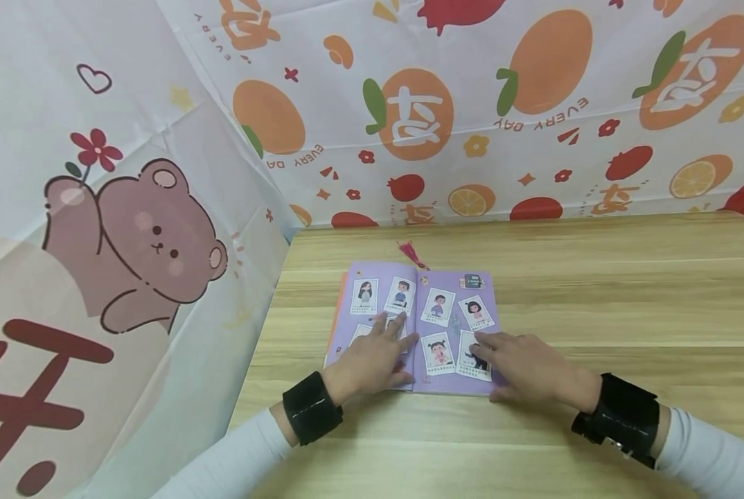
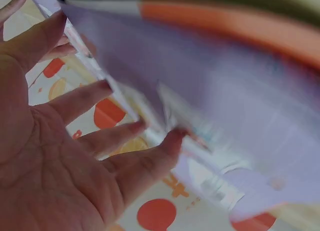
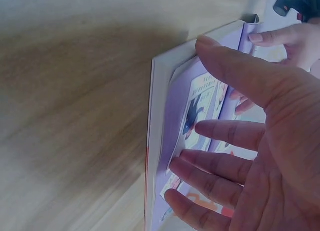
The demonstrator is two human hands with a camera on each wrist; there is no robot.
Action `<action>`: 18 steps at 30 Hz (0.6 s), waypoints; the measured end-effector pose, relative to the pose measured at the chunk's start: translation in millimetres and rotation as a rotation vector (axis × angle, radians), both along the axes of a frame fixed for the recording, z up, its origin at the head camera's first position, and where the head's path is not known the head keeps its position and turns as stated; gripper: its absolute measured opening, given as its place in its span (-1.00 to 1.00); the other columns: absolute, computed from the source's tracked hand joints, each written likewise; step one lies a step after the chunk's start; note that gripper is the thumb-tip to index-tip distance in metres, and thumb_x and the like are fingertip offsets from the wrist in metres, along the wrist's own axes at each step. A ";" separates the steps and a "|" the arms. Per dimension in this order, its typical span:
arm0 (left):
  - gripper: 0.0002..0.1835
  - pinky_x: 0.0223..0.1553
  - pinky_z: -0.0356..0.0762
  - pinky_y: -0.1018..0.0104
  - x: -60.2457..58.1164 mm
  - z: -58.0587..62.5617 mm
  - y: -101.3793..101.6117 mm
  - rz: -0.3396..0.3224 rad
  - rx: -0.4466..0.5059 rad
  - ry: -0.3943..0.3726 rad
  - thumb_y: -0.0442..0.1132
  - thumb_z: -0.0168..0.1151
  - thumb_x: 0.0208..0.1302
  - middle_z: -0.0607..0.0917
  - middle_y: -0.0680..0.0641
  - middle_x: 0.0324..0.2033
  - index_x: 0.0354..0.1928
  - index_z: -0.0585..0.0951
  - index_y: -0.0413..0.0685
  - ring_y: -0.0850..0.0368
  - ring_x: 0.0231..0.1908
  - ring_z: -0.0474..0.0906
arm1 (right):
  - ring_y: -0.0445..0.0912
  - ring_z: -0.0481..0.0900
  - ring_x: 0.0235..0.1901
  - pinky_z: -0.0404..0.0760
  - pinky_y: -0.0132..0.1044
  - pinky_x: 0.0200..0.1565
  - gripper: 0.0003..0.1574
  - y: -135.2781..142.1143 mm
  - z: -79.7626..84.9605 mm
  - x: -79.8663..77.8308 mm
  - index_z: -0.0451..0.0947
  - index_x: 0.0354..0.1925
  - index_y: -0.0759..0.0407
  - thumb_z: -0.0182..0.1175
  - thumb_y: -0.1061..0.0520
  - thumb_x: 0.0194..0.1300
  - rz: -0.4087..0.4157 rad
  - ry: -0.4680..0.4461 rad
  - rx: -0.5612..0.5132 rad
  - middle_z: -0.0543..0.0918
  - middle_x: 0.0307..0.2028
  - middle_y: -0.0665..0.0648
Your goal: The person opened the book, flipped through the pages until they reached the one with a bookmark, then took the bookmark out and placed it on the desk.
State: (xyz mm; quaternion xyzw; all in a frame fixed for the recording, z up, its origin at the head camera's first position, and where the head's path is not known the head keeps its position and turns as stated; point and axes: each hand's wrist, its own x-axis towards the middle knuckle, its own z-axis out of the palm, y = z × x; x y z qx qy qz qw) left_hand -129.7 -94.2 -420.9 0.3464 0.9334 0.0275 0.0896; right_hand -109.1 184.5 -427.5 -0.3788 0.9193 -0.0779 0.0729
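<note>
An open book (image 1: 448,276) with purple pages and small pictures of cartoon people lies on the wooden table. On its left page rests my left hand (image 1: 372,357), fingers spread and fairly straight; in the left wrist view its fingertips touch the purple page (image 2: 215,101). My right hand (image 1: 530,364) lies over the lower right corner of the right page. In the right wrist view its thumb is at the book's bottom edge (image 3: 175,56), while the other fingers extend over the page, nearly straight. Part of the left page's pictures is hidden under my left hand.
A pink tassel (image 1: 413,255) sticks out above the book's spine. Wood-grain tabletop (image 1: 596,291) stretches right of the book. Behind the table hangs a white fruit-print cloth (image 1: 472,159), and a bear-print cloth (image 1: 154,242) hangs at left. Both wrists wear black straps (image 1: 312,407).
</note>
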 end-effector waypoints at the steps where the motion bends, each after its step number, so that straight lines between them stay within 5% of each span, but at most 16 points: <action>1: -0.25 0.02 0.39 -0.18 0.2 -1.8 0.6 -0.011 0.021 -0.003 0.19 0.16 0.06 0.11 -0.24 0.35 0.25 0.32 -0.03 -0.33 0.24 -0.03 | 0.17 0.30 0.12 0.48 0.12 -0.03 -0.05 0.6 0.5 -0.5 0.34 0.18 0.21 0.27 -0.27 -0.08 0.002 -0.002 0.000 0.36 0.19 0.36; 6: -0.23 0.05 0.28 -0.32 2.2 -12.0 3.8 -0.036 0.044 0.009 0.18 0.10 0.11 0.10 -0.10 0.37 0.28 0.25 -0.10 -0.24 0.28 -0.11 | 0.16 0.33 0.10 0.50 0.10 -0.03 -0.07 2.0 1.2 -3.4 0.37 0.15 0.19 0.28 -0.28 -0.10 0.010 0.000 0.000 0.39 0.18 0.34; 11: -0.19 0.00 0.23 -0.43 6.9 -15.1 9.5 0.023 0.037 0.007 0.28 -0.01 0.13 0.12 -0.09 0.37 0.30 0.22 -0.11 -0.30 0.27 -0.14 | 0.15 0.36 0.08 0.51 0.08 -0.04 -0.15 3.2 0.1 -5.2 0.37 0.16 0.18 0.26 -0.22 -0.03 0.028 0.005 0.012 0.39 0.18 0.33; 18: 0.08 -0.06 0.28 -0.44 9.2 -18.2 19.1 0.065 -0.008 0.025 0.52 -0.13 -0.05 0.08 -0.16 0.37 0.32 0.14 -0.19 -0.44 0.21 -0.09 | 0.12 0.38 0.07 0.50 0.07 -0.01 -0.43 1.1 -1.4 -4.7 0.39 0.15 0.18 0.12 0.09 0.15 0.049 0.029 0.011 0.43 0.15 0.35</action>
